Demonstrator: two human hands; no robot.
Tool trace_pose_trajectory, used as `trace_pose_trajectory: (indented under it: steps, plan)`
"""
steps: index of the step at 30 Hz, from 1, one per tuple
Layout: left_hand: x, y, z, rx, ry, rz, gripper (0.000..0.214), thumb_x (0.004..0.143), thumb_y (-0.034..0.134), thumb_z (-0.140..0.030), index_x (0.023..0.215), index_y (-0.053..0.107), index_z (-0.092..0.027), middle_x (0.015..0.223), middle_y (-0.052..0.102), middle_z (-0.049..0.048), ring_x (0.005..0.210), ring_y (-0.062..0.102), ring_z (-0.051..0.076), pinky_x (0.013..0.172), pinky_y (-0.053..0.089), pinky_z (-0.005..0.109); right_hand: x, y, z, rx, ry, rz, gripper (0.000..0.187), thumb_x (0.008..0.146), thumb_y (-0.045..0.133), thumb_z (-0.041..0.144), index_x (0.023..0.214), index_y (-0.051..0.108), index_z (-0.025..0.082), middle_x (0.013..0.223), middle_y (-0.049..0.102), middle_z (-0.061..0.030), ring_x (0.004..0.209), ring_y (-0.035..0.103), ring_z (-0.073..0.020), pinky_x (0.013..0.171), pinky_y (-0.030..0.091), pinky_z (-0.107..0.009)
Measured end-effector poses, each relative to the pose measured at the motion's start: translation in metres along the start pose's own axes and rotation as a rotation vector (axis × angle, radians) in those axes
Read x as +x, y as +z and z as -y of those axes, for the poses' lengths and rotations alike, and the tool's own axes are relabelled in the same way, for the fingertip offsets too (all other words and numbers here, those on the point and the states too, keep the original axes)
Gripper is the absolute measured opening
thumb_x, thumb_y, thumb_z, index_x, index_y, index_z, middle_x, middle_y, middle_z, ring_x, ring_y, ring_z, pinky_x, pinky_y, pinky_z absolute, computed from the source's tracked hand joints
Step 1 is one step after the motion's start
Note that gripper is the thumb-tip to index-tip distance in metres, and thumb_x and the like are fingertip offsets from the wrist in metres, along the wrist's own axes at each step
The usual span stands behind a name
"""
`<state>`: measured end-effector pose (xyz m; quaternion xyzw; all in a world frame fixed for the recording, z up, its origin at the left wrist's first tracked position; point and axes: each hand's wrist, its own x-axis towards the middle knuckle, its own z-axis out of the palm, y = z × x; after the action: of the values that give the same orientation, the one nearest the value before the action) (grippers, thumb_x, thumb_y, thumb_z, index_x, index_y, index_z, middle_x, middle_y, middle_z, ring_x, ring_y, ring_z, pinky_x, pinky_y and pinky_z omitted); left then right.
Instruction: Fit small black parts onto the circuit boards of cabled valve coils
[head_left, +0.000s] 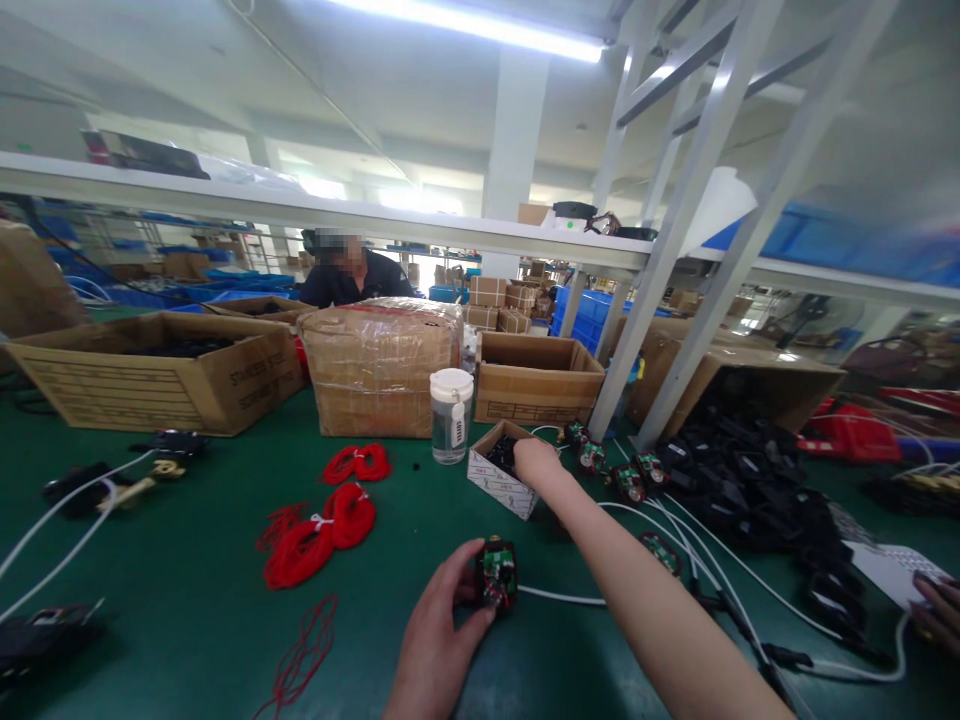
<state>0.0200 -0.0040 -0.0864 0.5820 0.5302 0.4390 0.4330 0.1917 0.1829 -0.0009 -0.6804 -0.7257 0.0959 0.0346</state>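
Observation:
My left hand (442,625) is closed around the edge of a small circuit board assembly (498,575), a green board in a dark housing with a white cable leading off to the right. It rests at the front middle of the green table (390,650). My right hand (534,462) reaches into a small patterned white carton (501,488) that contains black parts (501,453). The fingers of that hand are hidden inside the carton, so whether they grip anything does not show.
Red wire bundles (321,540) lie to the left. A lidded clear water bottle (451,425) stands before a taped cardboard box (382,370). More circuit boards (628,482), white cables and a heap of black housings (739,480) spread rightward, below metal posts (675,230). Another person's hand (937,605) is at far right.

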Motion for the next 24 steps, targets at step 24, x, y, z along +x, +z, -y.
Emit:
trace_pose_trajectory:
  steps: [24]
  plan:
    - [0.003,-0.001,0.009,0.011,0.018,0.000,0.062,0.073,0.064,-0.022,0.134,0.055,-0.024,0.125,0.069,0.0080,0.095,0.071,0.022,0.093,0.055,0.039,-0.180,0.036,0.001,2.163,-0.013,0.074,0.026,0.078,0.082,0.031,0.094,0.072,0.014,0.081,0.057,-0.0015,0.068,0.047,-0.0090,0.062,0.039,-0.023]
